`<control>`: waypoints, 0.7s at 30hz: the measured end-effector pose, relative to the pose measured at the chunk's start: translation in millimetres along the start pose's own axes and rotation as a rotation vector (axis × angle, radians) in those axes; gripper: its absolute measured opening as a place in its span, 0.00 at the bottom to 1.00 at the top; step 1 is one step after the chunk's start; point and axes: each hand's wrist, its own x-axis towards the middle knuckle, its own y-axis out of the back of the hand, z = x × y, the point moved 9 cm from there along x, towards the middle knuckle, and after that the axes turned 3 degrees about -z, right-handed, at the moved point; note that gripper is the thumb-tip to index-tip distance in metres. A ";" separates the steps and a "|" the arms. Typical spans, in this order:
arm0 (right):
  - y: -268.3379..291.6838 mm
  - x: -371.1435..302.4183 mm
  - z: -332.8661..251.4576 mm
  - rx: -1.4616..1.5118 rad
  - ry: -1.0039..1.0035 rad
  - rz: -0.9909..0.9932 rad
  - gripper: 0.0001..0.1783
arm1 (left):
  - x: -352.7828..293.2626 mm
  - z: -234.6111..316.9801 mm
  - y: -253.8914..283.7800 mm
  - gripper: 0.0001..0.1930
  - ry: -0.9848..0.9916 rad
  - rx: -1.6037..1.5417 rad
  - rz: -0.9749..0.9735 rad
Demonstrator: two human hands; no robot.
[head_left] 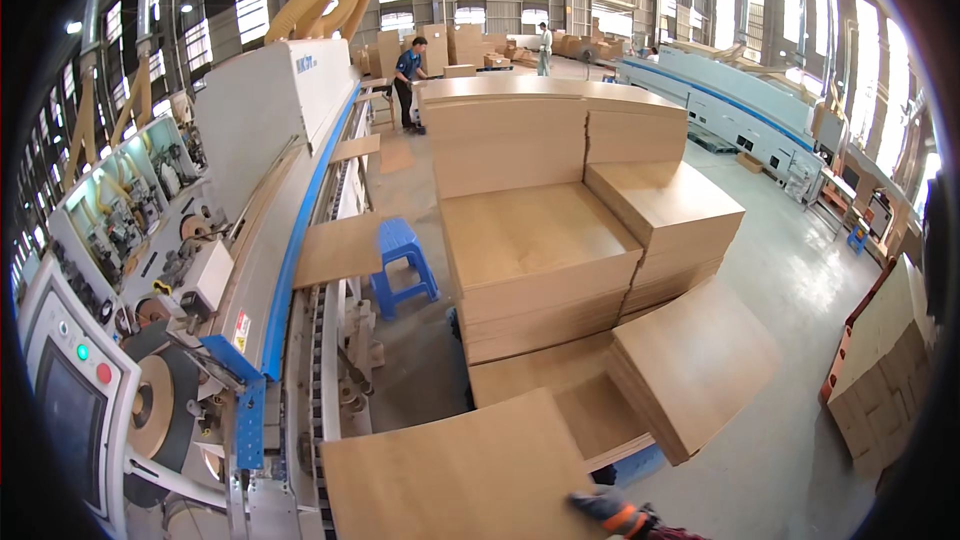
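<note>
A large flat wood-coloured panel (450, 465) spans the lower middle, close to me. Its left edge lies over the machine's feed track. At the panel's right edge is my right hand (605, 512), in a dark grey glove with an orange band at the wrist. It grips that edge, and the fingers under the panel are hidden. My left hand is out of view. Just beyond the panel, a tilted pile of similar panels (695, 365) rests on a lower stack.
Tall panel stacks (520, 235) fill the middle. Along the left runs a long edge-banding machine (325, 130) with a control screen (75, 420); another panel (338, 248) and a blue stool (403, 265) are beside it. A co-worker (408, 80) stands farther back. Cardboard (885, 380) lies right.
</note>
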 end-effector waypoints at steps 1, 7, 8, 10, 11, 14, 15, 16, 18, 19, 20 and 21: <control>-43.1 9.6 -2.5 0.007 0.055 -0.087 0.19 | -17.0 16.8 -29.1 0.18 0.043 -0.425 -0.309; -243.0 15.3 56.1 0.403 -0.190 -0.452 0.17 | -82.3 85.9 -87.9 0.31 0.868 -3.065 -1.126; -249.2 12.8 57.6 0.079 -0.079 -0.361 0.17 | -75.2 70.6 -97.2 0.33 1.015 -3.220 -0.895; -278.3 4.3 45.6 0.076 0.108 -0.312 0.14 | -57.2 43.7 -104.0 0.35 1.008 -3.371 -0.489; -288.3 3.7 47.4 0.066 0.067 -0.295 0.14 | -44.8 34.5 -101.1 0.35 0.845 -3.368 -0.327; -308.1 7.1 41.3 0.039 0.011 -0.246 0.13 | -22.1 59.0 -101.8 0.35 1.002 -3.378 -0.455; -311.9 12.6 37.9 0.026 0.001 -0.232 0.13 | -10.7 70.8 -101.8 0.35 1.038 -3.400 -0.467; -312.4 21.1 35.5 0.001 -0.015 -0.207 0.13 | 2.5 74.9 -103.1 0.35 1.062 -3.400 -0.432; -309.3 44.5 32.3 -0.112 -0.024 -0.134 0.13 | 28.4 78.9 -108.3 0.35 1.121 -3.379 -0.431; -307.7 62.2 22.9 -0.369 0.055 -0.077 0.17 | 43.1 79.9 -113.5 0.34 1.158 -3.364 -0.424; -305.6 79.7 14.6 -0.629 0.120 0.002 0.21 | 57.9 82.8 -120.9 0.34 1.237 -3.352 -0.418; -305.5 99.1 9.5 -0.786 0.152 0.039 0.24 | 71.4 84.2 -128.6 0.33 1.315 -3.338 -0.412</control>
